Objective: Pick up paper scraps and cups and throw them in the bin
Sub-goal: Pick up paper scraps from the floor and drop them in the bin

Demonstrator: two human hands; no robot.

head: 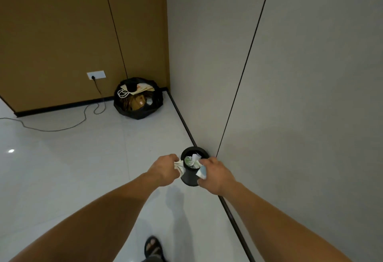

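The drop is in hand: a crumpled scrap [179,166] is gripped by the left hand [163,169] at the bin's [189,178] nine o'clock, a pale wad [201,173] is clutched by the right hand [215,173] at four o'clock, and both, it is judged, need only be carried over the rim and released.

Black bin [189,176], crumpled paper [193,161] inside

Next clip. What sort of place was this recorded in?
Probably an office or similar indoor room, seen at a corner: glossy white tiled floor, plain brown and grey wall panels, a wall socket with a cable plugged in, and a full black rubbish bag against the wall.
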